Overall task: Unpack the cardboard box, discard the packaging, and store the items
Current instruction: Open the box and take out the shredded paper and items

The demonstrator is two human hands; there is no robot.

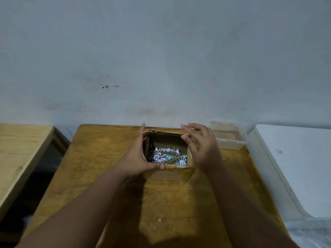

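Several unidentifiable greenish items point(182, 157) are lying half-buried in paper shreds point(165, 150) inside the box point(168, 174); left hand point(138, 156) is pressing its side flat-fingered, right hand point(202, 147) is pinching its far rim.

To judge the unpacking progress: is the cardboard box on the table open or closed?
Open. The cardboard box stands with its top uncovered, so white paper shreds and greenish items show inside.

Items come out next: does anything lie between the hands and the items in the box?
Yes: shredded paper lies over and among the items in the open cardboard box; nothing covers its top.
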